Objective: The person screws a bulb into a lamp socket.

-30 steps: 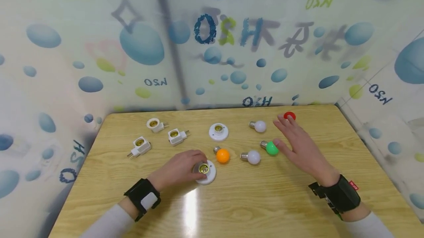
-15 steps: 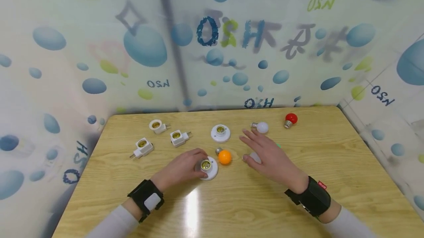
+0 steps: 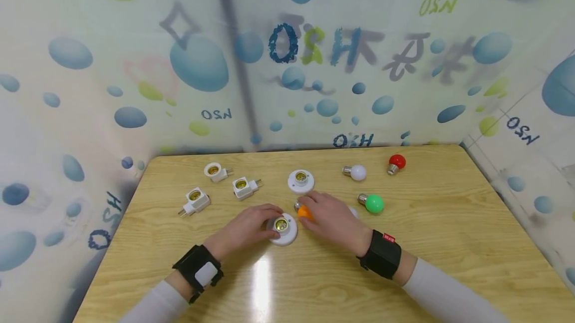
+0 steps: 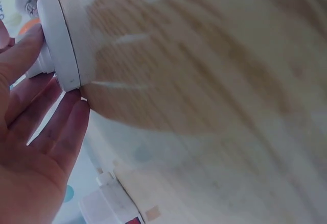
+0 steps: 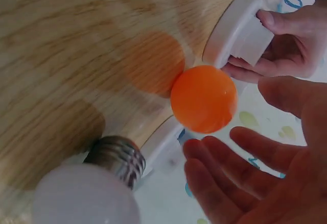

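My left hand (image 3: pixel 247 225) grips a white round lamp holder (image 3: pixel 289 233) on the table, its brass-lined socket facing up. The left wrist view shows the thumb against the raised socket of that lamp holder (image 4: pixel 59 40) and fingers at the base's edge. My right hand (image 3: pixel 334 218) is over an orange bulb (image 3: pixel 303 212) just right of the holder. Seen from the right wrist, the orange bulb (image 5: pixel 203 99) lies between the spread thumb and loosely bent fingers, a gap showing around it. A white bulb (image 3: pixel 354 211) is mostly hidden behind the right hand.
Another round lamp holder (image 3: pixel 294 186) stands farther back. Several white plug-in sockets, including a square one (image 3: pixel 243 191), lie at the left. A green bulb (image 3: pixel 374 204), a second white bulb (image 3: pixel 358 172) and a red bulb (image 3: pixel 397 162) lie at the right. A patterned curtain borders the table's back.
My right hand has swept left from near the green and red bulbs to the orange bulb, uncovering both. The left hand keeps its grip on the lamp holder. The view has shifted slightly.
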